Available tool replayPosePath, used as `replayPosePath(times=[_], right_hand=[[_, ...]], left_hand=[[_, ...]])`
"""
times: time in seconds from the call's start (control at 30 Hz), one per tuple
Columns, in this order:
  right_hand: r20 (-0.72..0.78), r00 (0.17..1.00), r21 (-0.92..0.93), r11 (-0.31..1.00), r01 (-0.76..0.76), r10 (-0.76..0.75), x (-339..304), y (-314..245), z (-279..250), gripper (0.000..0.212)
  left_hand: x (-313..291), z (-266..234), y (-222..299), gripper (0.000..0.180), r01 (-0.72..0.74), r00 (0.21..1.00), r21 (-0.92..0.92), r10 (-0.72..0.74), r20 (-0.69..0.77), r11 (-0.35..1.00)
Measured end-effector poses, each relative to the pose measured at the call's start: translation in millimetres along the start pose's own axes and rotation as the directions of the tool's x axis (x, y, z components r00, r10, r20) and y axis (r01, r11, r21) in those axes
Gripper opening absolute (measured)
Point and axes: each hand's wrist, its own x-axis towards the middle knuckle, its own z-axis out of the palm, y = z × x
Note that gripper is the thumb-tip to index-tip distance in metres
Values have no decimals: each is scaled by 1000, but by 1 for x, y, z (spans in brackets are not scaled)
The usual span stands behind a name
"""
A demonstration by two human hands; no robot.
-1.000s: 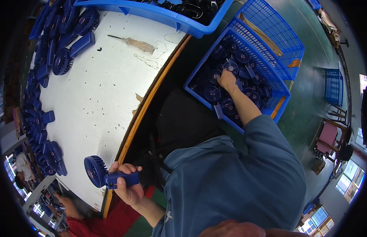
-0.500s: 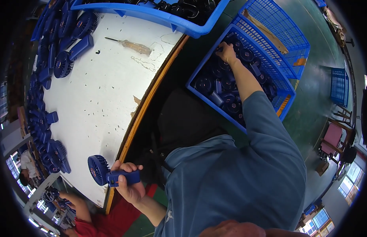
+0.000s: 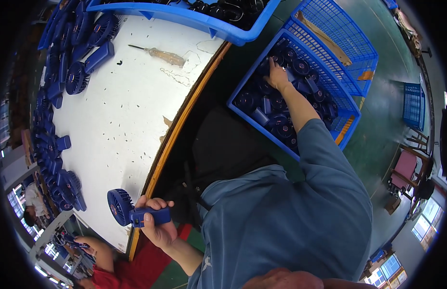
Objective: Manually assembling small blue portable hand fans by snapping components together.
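My left hand (image 3: 157, 222) is closed around the handle of a dark blue handheld fan (image 3: 151, 217), by the table's edge. The fan's round caged head (image 3: 120, 207) points left, over the white tabletop. On the right, my right hand (image 3: 278, 77) reaches into a blue plastic crate (image 3: 266, 131) full of dark blue fans (image 3: 264, 118). Its thumb and a stretched finger are apart, touching or just above the fans; the other fingers are partly hidden. No fan is visibly lifted by this hand.
A screwdriver (image 3: 165, 57) lies on the white table (image 3: 122, 106). Many blue fans (image 3: 78, 77) are heaped along its far left side. A blue bin (image 3: 223, 30) with black parts stands at the top. Another blue crate (image 3: 336, 36) adjoins the full one. A person in red (image 3: 132, 269) works at lower left.
My right hand has shifted slightly down within the crate, and its fingers have spread; some fans under it have moved. My left hand with the fan stays in place.
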Motion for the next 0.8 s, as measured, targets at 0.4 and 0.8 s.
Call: replayPosePath(times=[0.4,0.8], right_hand=[[8,1000,-176,984,-3,4,-25,9,-4,62],[-232,935,62,955,290,-269,-44,-2,17,45]], left_hand=[[-2,-2,0,47,-2,1000,-13,1,-27,1000],[-1,0,0,52,-27,999,14,26,29,1000]])
